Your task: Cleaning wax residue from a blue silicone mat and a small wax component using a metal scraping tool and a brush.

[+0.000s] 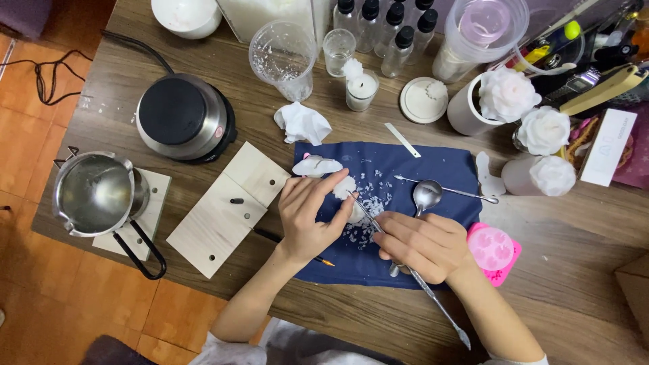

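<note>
My left hand [307, 215] pinches a small white wax piece [345, 187] over a dark blue cloth [439, 169]. My right hand [422, 245] grips a thin metal carving tool [433, 299] whose tip reaches the wax piece. White wax flakes [368, 213] lie scattered on the cloth under both hands. A metal spoon [426, 196] rests on the cloth just above my right hand. A white shell-shaped wax piece [316, 165] lies at the cloth's upper left edge.
A steel pouring pot [94, 196] sits on a wooden board at left, a small electric hot plate [182, 116] behind it. Another wooden board [226, 206] lies beside the cloth. A pink silicone mould [493, 251], white wax flowers [534, 115], cups and small bottles [385, 34] crowd the far side.
</note>
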